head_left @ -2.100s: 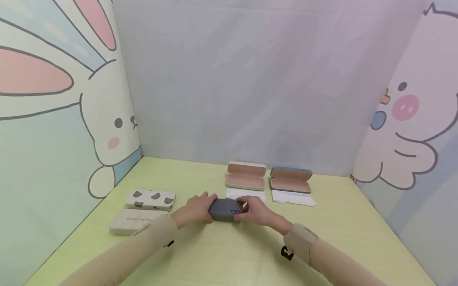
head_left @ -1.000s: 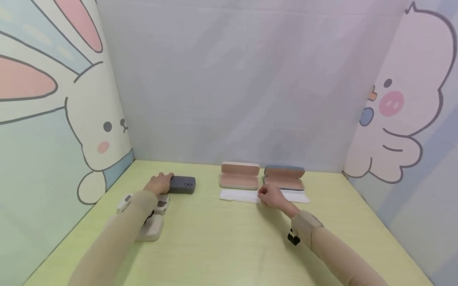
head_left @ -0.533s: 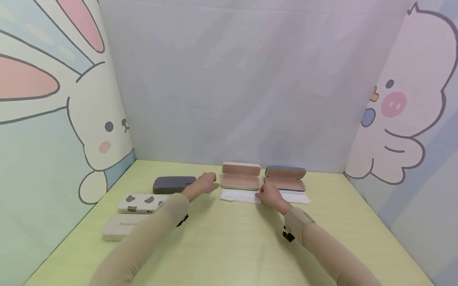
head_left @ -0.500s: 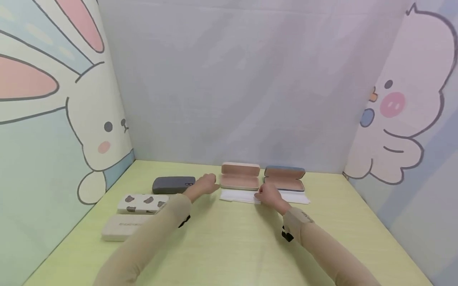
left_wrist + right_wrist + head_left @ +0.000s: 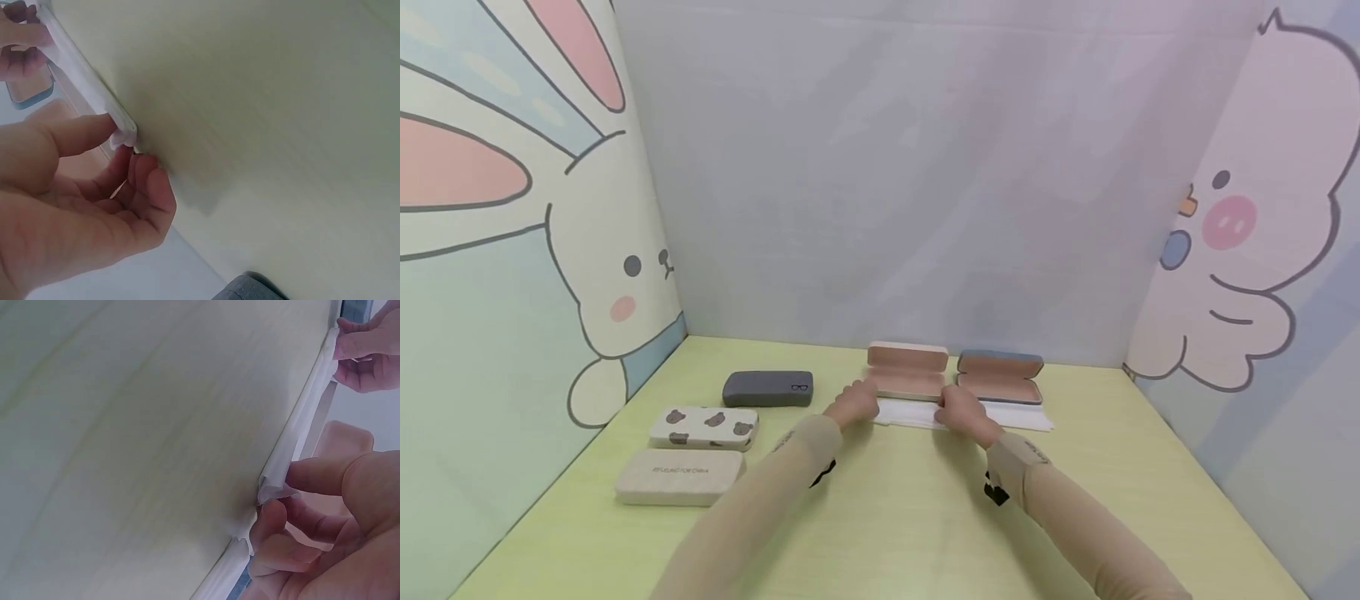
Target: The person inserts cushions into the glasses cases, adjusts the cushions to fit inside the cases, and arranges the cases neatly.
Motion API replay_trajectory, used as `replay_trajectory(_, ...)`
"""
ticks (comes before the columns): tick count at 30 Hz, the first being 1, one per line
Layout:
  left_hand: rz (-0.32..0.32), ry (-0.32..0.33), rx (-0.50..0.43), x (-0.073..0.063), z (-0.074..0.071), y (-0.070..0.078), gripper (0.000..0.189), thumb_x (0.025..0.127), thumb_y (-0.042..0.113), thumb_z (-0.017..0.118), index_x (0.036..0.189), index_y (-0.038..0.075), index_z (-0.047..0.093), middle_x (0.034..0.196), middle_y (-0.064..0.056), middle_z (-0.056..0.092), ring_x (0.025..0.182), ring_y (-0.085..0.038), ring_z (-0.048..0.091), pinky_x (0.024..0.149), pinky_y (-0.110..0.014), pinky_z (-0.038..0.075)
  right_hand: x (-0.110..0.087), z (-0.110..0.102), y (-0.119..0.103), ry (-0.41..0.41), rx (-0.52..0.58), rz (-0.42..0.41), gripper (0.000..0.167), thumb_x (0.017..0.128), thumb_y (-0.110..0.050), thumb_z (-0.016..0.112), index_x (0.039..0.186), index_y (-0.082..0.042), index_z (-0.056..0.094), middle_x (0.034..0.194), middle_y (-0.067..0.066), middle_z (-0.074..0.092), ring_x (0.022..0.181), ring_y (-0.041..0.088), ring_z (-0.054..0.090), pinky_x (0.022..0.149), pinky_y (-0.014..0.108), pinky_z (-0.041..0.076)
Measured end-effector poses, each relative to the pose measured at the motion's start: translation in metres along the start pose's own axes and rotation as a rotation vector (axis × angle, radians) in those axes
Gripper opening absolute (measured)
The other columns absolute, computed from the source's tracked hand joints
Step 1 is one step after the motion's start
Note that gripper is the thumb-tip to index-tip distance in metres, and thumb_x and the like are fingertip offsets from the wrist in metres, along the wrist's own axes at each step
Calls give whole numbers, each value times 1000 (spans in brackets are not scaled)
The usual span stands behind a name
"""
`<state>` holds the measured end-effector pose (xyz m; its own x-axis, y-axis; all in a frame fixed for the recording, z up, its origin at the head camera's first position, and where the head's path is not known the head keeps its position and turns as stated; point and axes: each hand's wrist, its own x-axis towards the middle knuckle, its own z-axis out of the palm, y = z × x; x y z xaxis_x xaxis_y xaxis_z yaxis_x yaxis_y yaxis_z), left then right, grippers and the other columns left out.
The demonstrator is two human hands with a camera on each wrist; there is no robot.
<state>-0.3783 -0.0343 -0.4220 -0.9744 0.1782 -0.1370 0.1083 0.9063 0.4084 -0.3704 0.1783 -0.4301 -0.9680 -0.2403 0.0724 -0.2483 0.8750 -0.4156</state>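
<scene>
A folded white cloth (image 5: 907,412) lies on the table in front of an open cream glasses case (image 5: 908,383) with a pink inside. My left hand (image 5: 855,403) pinches its left end; in the left wrist view the thumb presses the cloth (image 5: 84,78) from above, with the index finger at its underside. At the other end my right hand (image 5: 964,413) grips the cloth (image 5: 304,419) between thumb and fingers, seen in the right wrist view. To the right a second white cloth (image 5: 1019,416) lies before an open blue glasses case (image 5: 1000,388).
On the left are three closed glasses cases: a dark grey one (image 5: 767,389), a bear-print one (image 5: 703,428) and a cream one with lettering (image 5: 680,477). A grey backdrop (image 5: 880,183) and cartoon-printed side walls enclose the yellow-green table (image 5: 895,517).
The grey case went from the middle to the back left, and the left hand let it go. That hand then came right to the cloth's left end; the right hand moved to its right end.
</scene>
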Motion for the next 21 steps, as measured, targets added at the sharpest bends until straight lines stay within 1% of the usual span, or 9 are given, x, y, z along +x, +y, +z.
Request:
replay_trajectory(2, -9, -2, -17, 0, 2, 1, 7, 86, 1, 48, 85, 8, 47, 91, -12, 48, 85, -27, 45, 74, -42, 42, -1, 0, 0, -1, 1, -22, 42, 81, 1, 57, 57, -17, 27, 54, -4, 16, 52, 12, 14, 51, 26, 16)
replay_trajectory(4, -8, -3, -40, 1, 3, 2, 8, 86, 0, 48, 83, 7, 46, 84, -10, 45, 79, -25, 44, 69, -38, 40, -2, 0, 0, -1, 14, -27, 40, 82, 2, 56, 59, -15, 28, 56, -4, 16, 53, 12, 14, 52, 27, 16)
replay_trajectory(8, 19, -4, -107, 2, 2, 2, 10, 85, -1, 47, 81, 8, 44, 74, -4, 40, 65, -19, 40, 58, -29, 34, -3, 0, 3, 12, 43, -2, 32, 83, 0, 54, 63, -13, 33, 57, -2, 21, 53, 13, 19, 53, 27, 19)
replay_trajectory(12, 57, 25, -178, 0, -3, 2, 9, 84, -1, 48, 84, 7, 46, 72, -2, 40, 63, -16, 40, 57, -26, 33, -5, -2, 7, 32, 99, 26, 21, 86, -7, 56, 69, -10, 44, 60, -1, 34, 54, 14, 29, 54, 26, 26)
replay_trajectory(15, 80, 37, -226, -1, -6, 3, 14, 85, -2, 49, 78, 8, 42, 66, 0, 36, 58, -15, 36, 55, -25, 32, -6, -6, 8, 58, 155, 12, 20, 87, -10, 58, 70, -8, 47, 60, 0, 37, 54, 14, 31, 53, 26, 28)
replay_trajectory(17, 90, 39, -245, -2, -8, 2, 21, 85, -1, 50, 71, 10, 38, 61, 1, 31, 53, -13, 31, 52, -24, 30, -6, -8, 8, 77, 199, -4, 23, 87, -9, 58, 68, -7, 47, 58, 0, 35, 53, 13, 30, 53, 25, 27)
replay_trajectory(19, 97, 51, -264, -1, -9, 2, 28, 85, -1, 51, 66, 11, 35, 60, 2, 30, 51, -12, 28, 50, -24, 28, -6, -9, 9, 93, 253, -5, 21, 87, -7, 58, 68, -6, 48, 59, 0, 37, 52, 12, 31, 52, 24, 29)
replay_trajectory(21, 96, 79, -295, -1, -11, 0, 24, 85, -1, 51, 69, 11, 37, 65, 1, 34, 55, -12, 32, 52, -24, 29, -5, -10, 9, 103, 314, 3, 15, 87, -4, 58, 74, -4, 52, 63, 2, 42, 53, 13, 36, 50, 24, 32)
